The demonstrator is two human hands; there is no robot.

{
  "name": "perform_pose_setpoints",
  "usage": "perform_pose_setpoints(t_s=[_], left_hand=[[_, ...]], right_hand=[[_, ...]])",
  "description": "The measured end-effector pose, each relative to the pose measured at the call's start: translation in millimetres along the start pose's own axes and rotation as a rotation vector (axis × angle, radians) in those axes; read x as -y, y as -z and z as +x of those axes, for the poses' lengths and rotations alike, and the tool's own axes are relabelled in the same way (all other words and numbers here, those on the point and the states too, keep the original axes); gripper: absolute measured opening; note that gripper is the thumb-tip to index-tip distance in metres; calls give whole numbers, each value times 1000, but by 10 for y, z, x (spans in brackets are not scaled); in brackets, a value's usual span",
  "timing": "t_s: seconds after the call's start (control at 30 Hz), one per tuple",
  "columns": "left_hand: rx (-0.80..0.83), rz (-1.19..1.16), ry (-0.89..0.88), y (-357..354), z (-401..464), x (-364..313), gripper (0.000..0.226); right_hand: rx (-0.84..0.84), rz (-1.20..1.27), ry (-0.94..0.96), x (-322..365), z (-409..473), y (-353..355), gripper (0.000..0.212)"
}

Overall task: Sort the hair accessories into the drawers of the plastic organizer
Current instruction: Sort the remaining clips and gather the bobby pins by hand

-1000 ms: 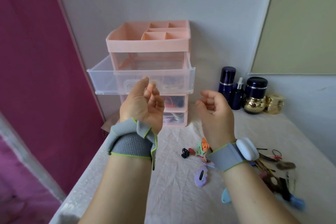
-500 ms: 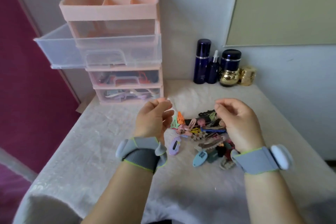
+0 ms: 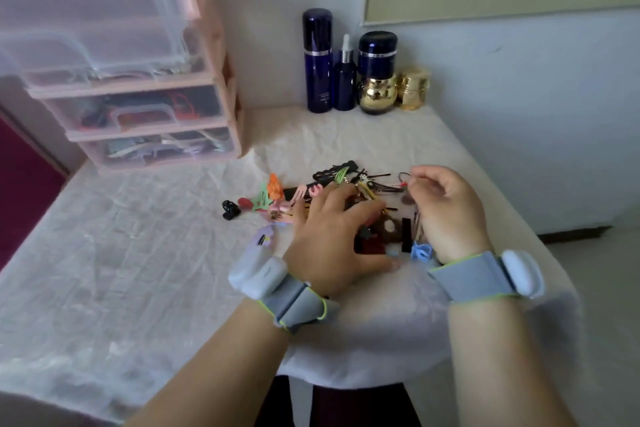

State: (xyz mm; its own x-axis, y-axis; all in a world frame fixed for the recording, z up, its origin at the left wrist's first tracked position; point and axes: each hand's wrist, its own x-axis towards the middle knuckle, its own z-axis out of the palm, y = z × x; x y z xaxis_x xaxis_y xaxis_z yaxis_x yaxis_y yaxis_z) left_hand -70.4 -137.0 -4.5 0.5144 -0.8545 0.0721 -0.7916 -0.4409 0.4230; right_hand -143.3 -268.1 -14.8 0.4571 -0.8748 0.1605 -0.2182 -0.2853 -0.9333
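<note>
My hands have come down from the pink plastic organizer to the heap of colourful hair clips right of it: left hand spread on it, right hand pinching something thin, so the next pick begins.

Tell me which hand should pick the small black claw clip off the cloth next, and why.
Probably the left hand. It lies open over the pile's left part, on the same side as the black claw clip, which sits apart at the pile's left edge. The right hand is curled at the far right side, seemingly pinching something thin.
</note>
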Motion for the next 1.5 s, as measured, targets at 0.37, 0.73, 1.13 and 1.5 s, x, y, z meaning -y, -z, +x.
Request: perform_pose_setpoints(t_s=[0.37, 0.73, 1.13, 1.5], left_hand=[[-41, 164, 102, 31, 170, 235, 56], [-260, -83, 39, 290, 120, 355, 34], [-236, -154, -5, 170, 161, 44, 16], [30, 26, 93, 147, 103, -84, 34]], right_hand=[[217, 460, -195, 120, -80, -419, 16], [268, 417, -147, 158, -21, -201, 29], [430, -435, 71, 76, -25, -125, 20], [253, -171, 65, 16, 24, -64, 17]])
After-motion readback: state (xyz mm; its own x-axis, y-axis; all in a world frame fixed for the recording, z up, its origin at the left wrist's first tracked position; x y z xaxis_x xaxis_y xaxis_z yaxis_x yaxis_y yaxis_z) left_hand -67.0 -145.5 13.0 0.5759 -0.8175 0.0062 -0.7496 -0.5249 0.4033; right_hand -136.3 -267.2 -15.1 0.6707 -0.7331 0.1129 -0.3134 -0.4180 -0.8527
